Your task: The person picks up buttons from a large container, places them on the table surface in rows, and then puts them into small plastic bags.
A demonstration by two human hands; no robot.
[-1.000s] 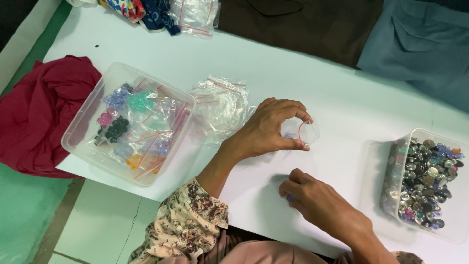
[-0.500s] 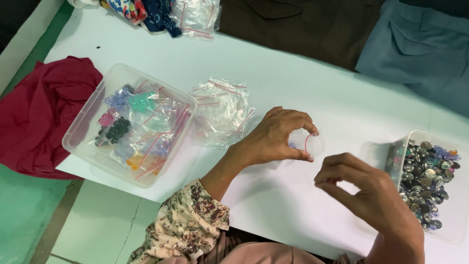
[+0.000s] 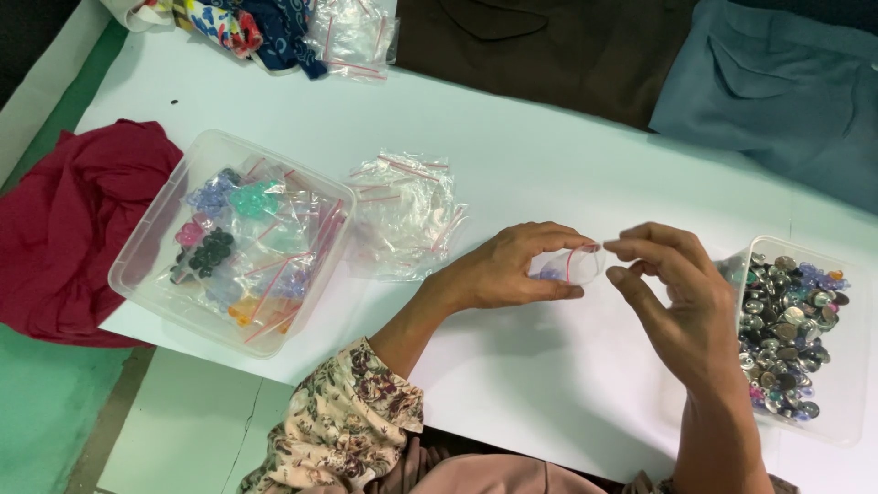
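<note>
My left hand [image 3: 508, 270] grips a small clear zip bag [image 3: 572, 265] with a red seal line and a few bluish beads inside, held just above the white table [image 3: 549, 174]. My right hand [image 3: 672, 297] is right beside the bag's open mouth, its thumb and forefinger pinched together at the rim. Whether a bead sits between those fingertips cannot be seen. A clear tub of mixed shiny buttons and beads [image 3: 796, 334] stands at the right, touching my right hand's far side.
A clear tub [image 3: 233, 242] with bagged coloured beads stands at the left. A pile of empty zip bags [image 3: 402, 215] lies in the middle. A dark red cloth [image 3: 69, 224] hangs at the left edge. Brown and blue-grey fabric [image 3: 768, 82] lies along the far side.
My right hand rose from the near table edge, passed by the button tub and came to the bag's mouth. My left hand kept holding the bag in nearly the same spot.
</note>
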